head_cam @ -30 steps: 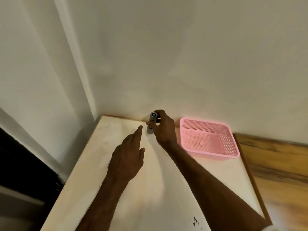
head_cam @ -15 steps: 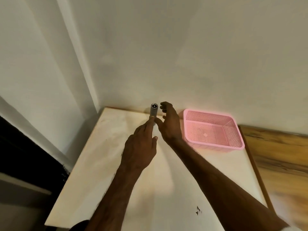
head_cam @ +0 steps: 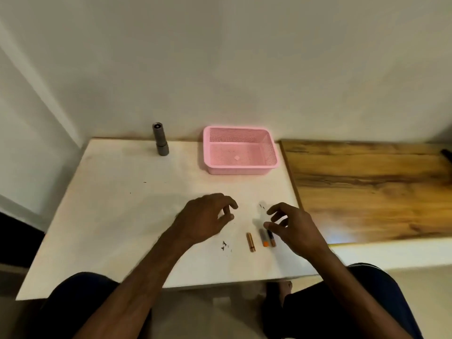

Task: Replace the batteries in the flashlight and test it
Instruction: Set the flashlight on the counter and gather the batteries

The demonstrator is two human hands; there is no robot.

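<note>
Left hand [head_cam: 204, 217] hovering empty, fingers curled | right hand [head_cam: 291, 227] spreading loose over batteries [head_cam: 267, 237] | flashlight [head_cam: 160, 139] standing upright at tabletop [head_cam: 117, 204] back edge | pink basket [head_cam: 241, 150] sitting beside it, apart

Grey flashlight [head_cam: 160, 140] upright, three batteries [head_cam: 265, 238] (lying flat)
</note>
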